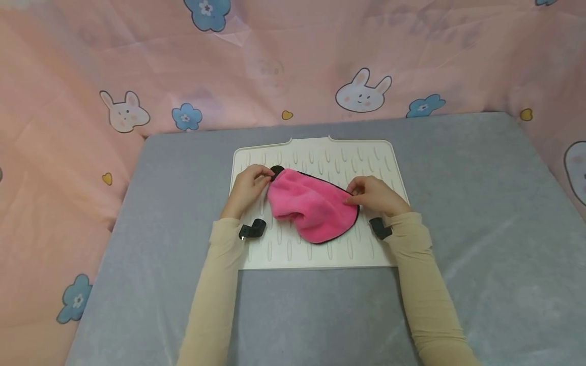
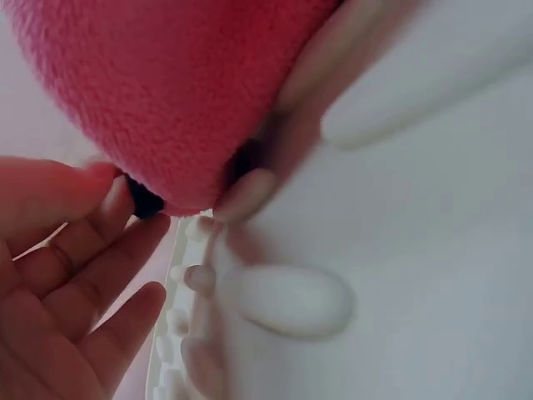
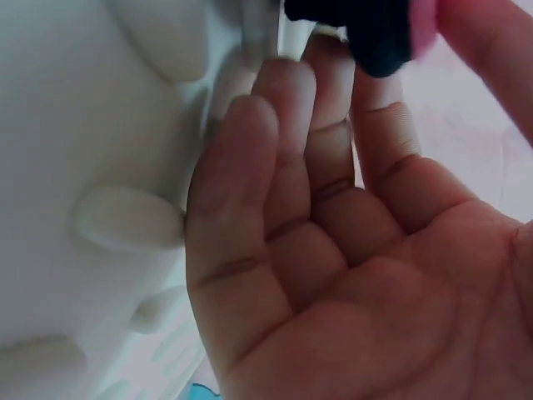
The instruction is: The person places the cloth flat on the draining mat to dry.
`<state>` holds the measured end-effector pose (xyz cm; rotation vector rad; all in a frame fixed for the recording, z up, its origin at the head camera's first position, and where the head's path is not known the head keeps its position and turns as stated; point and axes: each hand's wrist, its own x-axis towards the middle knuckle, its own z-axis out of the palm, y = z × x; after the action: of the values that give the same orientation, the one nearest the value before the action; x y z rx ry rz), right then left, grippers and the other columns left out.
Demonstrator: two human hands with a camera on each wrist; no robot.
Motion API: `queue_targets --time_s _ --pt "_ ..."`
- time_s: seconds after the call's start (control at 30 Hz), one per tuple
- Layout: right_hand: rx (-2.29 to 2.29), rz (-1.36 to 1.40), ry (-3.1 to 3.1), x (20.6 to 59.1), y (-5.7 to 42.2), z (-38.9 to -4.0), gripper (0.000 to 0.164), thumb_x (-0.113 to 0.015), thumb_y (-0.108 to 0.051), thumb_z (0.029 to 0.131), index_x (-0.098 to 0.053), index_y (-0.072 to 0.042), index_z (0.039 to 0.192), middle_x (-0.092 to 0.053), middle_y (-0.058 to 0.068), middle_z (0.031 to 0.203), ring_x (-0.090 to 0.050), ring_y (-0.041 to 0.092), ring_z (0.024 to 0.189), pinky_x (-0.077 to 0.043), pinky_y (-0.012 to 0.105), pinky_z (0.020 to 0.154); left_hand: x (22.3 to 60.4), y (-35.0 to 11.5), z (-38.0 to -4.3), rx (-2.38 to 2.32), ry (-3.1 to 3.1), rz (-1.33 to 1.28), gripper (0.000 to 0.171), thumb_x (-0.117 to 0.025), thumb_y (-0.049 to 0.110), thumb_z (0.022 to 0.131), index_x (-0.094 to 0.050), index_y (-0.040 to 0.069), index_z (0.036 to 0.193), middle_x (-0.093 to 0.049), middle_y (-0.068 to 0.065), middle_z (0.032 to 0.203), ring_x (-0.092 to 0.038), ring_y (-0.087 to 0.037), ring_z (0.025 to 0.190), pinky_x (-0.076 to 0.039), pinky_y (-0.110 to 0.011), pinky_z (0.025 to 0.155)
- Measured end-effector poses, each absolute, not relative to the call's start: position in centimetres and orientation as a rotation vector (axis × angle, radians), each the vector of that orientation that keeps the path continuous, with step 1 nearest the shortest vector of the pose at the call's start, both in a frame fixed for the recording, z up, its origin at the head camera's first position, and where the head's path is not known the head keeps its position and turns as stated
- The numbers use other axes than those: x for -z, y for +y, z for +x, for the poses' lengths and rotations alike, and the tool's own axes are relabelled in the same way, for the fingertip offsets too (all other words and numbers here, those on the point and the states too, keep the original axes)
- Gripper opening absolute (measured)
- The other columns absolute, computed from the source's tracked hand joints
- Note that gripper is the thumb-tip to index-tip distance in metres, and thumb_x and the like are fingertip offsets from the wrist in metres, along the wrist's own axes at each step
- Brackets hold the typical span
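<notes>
A pink plush cloth (image 1: 316,203) with black edging lies slightly rumpled over a cream ribbed tray (image 1: 284,254) in the head view. At its upper left corner, my left hand (image 1: 249,185) pinches a black tab (image 1: 276,171) between thumb and fingertips. The left wrist view shows that black piece (image 2: 146,198) at the thumb tip under the pink pile, other fingers spread. My right hand (image 1: 377,195) pinches the cloth's right edge, thumb on the pink side. Black trim (image 3: 379,37) shows between thumb and index finger in the right wrist view, the remaining fingers extended below it.
The tray rests on a grey cloth-covered table (image 1: 183,203). Behind and to the sides hangs a pink curtain (image 1: 297,61) printed with rabbits and flowers. Black wrist camera mounts (image 1: 253,229) jut inward from both cuffs, low over the tray.
</notes>
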<state>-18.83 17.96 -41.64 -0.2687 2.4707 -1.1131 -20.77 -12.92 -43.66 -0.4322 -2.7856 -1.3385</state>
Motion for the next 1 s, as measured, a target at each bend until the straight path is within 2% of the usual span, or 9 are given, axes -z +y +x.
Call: queue_targets --time_s 0.17,0.27,0.47,0.7,0.93,1.0 --pt "1.125 -0.296 2.460 41.6 18.3 -18.6 0.019 -0.070 -0.012 0.084 -0.057 0.001 0.089 -0.055 0.006 0.080 -0.049 0.019 0.078 -0.040 0.028 0.069 43.8 -12.6 -20.3 1.145 -2.838 -0.523 0.022 -0.058 0.003 0.090 -0.065 -0.004 0.110 -0.060 -0.017 0.100 -0.056 -0.028 0.095 -0.045 -0.038 0.087" --pt "1.128 -0.300 2.429 41.5 18.5 -18.5 0.019 -0.070 -0.013 0.084 -0.058 0.001 0.089 -0.054 0.004 0.076 -0.047 0.017 0.073 -0.039 0.026 0.065 43.9 -12.5 -20.1 1.080 -2.824 -0.515 0.017 -0.059 0.004 0.089 -0.067 -0.004 0.102 -0.058 -0.017 0.097 -0.055 -0.029 0.091 -0.044 -0.039 0.084" --pt "1.128 -0.347 2.389 41.3 19.0 -18.3 0.016 -0.069 -0.012 0.084 -0.059 0.000 0.083 -0.051 -0.001 0.066 -0.042 0.012 0.063 -0.034 0.024 0.056 43.9 -13.1 -19.4 1.154 -2.679 -0.447 0.007 -0.062 0.005 0.090 -0.066 -0.001 0.091 -0.057 -0.014 0.106 -0.055 -0.027 0.104 -0.041 -0.039 0.094" --pt "1.157 -0.357 2.385 41.3 19.3 -18.5 0.015 -0.066 -0.013 0.087 -0.060 -0.001 0.082 -0.052 0.000 0.065 -0.044 0.013 0.063 -0.035 0.024 0.056 43.6 -13.9 -18.9 1.332 -2.444 -0.504 0.007 -0.061 0.004 0.091 -0.063 0.000 0.086 -0.062 -0.012 0.116 -0.053 -0.023 0.117 -0.036 -0.034 0.101" --pt "1.208 -0.356 2.358 41.3 19.4 -18.4 0.015 -0.065 -0.012 0.088 -0.060 0.001 0.085 -0.054 0.003 0.067 -0.047 0.014 0.063 -0.037 0.024 0.055 43.6 -14.0 -18.7 1.513 -2.378 -0.549 0.007 -0.059 0.002 0.092 -0.060 -0.003 0.088 -0.064 -0.016 0.110 -0.057 -0.025 0.114 -0.041 -0.029 0.099" --pt "1.215 -0.351 2.356 41.4 19.5 -18.4 0.014 -0.065 -0.012 0.088 -0.060 0.001 0.086 -0.055 0.003 0.067 -0.048 0.014 0.063 -0.037 0.024 0.055 43.6 -14.0 -18.6 1.539 -2.396 -0.512 0.007 -0.058 0.002 0.093 -0.060 -0.004 0.090 -0.065 -0.016 0.103 -0.061 -0.022 0.103 -0.045 -0.025 0.091"
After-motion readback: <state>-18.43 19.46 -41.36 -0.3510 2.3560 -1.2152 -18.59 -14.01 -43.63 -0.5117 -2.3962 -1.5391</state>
